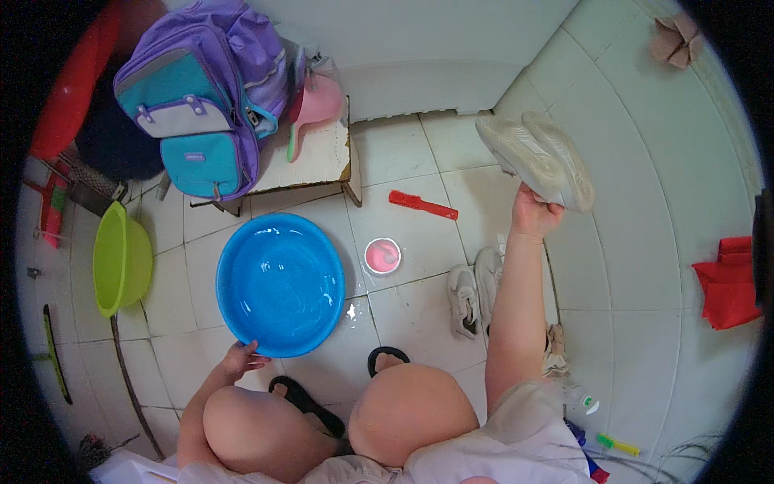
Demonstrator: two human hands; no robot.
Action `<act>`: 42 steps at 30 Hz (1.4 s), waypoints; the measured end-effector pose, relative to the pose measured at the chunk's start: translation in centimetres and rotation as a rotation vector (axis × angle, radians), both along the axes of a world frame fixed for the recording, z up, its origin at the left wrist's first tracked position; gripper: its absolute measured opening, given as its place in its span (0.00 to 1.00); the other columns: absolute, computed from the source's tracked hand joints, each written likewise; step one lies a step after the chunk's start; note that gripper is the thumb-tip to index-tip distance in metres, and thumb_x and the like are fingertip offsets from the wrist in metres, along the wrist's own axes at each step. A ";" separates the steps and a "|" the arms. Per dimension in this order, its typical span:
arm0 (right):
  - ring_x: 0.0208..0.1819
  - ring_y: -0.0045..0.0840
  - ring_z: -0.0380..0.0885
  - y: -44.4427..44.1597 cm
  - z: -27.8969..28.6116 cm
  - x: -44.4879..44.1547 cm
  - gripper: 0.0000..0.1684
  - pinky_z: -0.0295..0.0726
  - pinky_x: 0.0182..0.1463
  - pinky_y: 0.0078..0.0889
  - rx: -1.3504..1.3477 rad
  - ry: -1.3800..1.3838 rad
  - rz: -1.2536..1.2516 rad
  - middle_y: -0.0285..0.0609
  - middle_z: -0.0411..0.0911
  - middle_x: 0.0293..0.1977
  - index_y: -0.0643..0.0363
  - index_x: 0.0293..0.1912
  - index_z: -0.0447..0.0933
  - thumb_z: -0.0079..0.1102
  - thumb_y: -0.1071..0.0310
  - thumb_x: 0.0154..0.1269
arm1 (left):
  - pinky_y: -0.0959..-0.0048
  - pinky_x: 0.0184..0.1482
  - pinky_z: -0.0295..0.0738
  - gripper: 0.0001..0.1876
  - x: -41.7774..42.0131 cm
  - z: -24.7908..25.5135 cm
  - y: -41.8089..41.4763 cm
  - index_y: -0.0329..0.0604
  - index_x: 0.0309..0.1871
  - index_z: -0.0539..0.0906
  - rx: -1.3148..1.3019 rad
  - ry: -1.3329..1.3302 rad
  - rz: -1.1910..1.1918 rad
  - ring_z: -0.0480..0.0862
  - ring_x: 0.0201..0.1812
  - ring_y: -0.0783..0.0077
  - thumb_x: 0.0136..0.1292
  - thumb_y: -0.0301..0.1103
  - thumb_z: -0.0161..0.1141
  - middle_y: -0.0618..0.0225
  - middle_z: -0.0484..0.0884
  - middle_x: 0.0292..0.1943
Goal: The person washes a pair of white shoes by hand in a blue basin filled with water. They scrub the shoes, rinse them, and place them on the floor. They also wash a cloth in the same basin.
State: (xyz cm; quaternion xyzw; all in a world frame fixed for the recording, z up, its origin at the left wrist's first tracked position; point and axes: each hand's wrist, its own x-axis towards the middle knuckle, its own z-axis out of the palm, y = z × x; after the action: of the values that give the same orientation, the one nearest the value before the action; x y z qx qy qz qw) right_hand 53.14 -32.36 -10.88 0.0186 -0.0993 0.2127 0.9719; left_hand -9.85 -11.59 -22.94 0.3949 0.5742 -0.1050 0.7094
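My right hand (537, 219) is raised at the right, holding a pair of white shoes (541, 160) together with their soles turned towards me. At the front rim of a blue plastic basin (281, 284), my left hand (242, 361) grips the edge, thumb on top. Water glints inside the basin. On the tiles to its right stands a small white-rimmed tub (383, 256) of pink contents, with something pale in it. Beyond the tub lies a red scrubbing brush (423, 204). Another pair of pale shoes (464, 299) rests on the floor, partly behind my right forearm.
A low stool (302, 172) bears a purple and teal backpack (199, 121) and a pink scoop (320, 106). At the left, a lime-green basin (124, 260) leans on its side. A tiled wall (641, 242) rises at the right. Wet patches (352, 311) mark the floor.
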 end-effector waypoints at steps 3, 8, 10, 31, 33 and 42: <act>0.59 0.42 0.72 0.8 0.1 -1.4 0.26 0.69 0.65 0.52 -0.013 0.029 -0.013 0.51 0.72 0.58 0.63 0.58 0.69 0.44 0.67 0.59 | 0.56 0.54 0.73 0.33 -0.4 0.3 -0.1 0.37 0.63 0.65 -0.007 0.003 -0.003 0.81 0.50 0.56 0.65 0.53 0.58 0.53 0.80 0.50; 0.62 0.42 0.69 0.9 -0.6 -1.1 0.27 0.69 0.65 0.54 0.042 -0.071 0.087 0.49 0.71 0.59 0.62 0.59 0.69 0.43 0.57 0.66 | 0.61 0.48 0.78 0.29 -0.1 -0.3 -0.3 0.37 0.61 0.65 0.015 -0.001 0.003 0.84 0.45 0.60 0.67 0.50 0.56 0.55 0.82 0.45; 0.63 0.41 0.69 1.1 -0.9 -1.1 0.29 0.68 0.65 0.55 0.048 -0.072 0.122 0.48 0.71 0.59 0.60 0.59 0.69 0.42 0.52 0.66 | 0.61 0.48 0.78 0.29 -0.4 -0.8 -0.1 0.37 0.61 0.65 -0.001 0.001 0.004 0.84 0.45 0.61 0.67 0.50 0.56 0.55 0.83 0.44; 0.50 0.46 0.76 17.8 -5.4 -33.3 0.20 0.75 0.52 0.47 -1.077 -2.586 0.935 0.53 0.79 0.45 0.55 0.49 0.78 0.55 0.68 0.54 | 0.58 0.49 0.77 0.29 1.9 2.8 3.5 0.30 0.57 0.69 0.793 0.320 -0.511 0.83 0.44 0.51 0.57 0.40 0.63 0.46 0.81 0.43; 0.54 0.46 0.73 18.2 -7.9 -34.2 0.20 0.73 0.56 0.47 -0.890 -2.835 0.799 0.51 0.76 0.49 0.54 0.49 0.78 0.56 0.66 0.54 | 0.57 0.59 0.69 0.33 1.6 1.2 3.7 0.39 0.62 0.66 1.396 0.126 -0.547 0.71 0.61 0.47 0.53 0.35 0.65 0.44 0.71 0.58; 0.73 0.56 0.42 19.3 -10.4 -35.1 0.53 0.50 0.66 0.73 -1.079 -2.968 1.051 0.56 0.44 0.71 0.37 0.72 0.47 0.64 0.43 0.52 | 0.32 0.68 0.37 0.60 8.6 -0.9 6.6 0.61 0.76 0.48 1.248 0.021 -1.231 0.36 0.75 0.42 0.41 0.66 0.69 0.54 0.39 0.76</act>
State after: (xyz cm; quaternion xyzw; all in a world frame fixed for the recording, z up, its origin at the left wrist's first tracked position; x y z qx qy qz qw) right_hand 18.08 -13.10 -21.23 0.4729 0.7793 -0.3341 0.2396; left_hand -1.26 -5.02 -23.86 0.9497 0.2184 -0.1393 0.1758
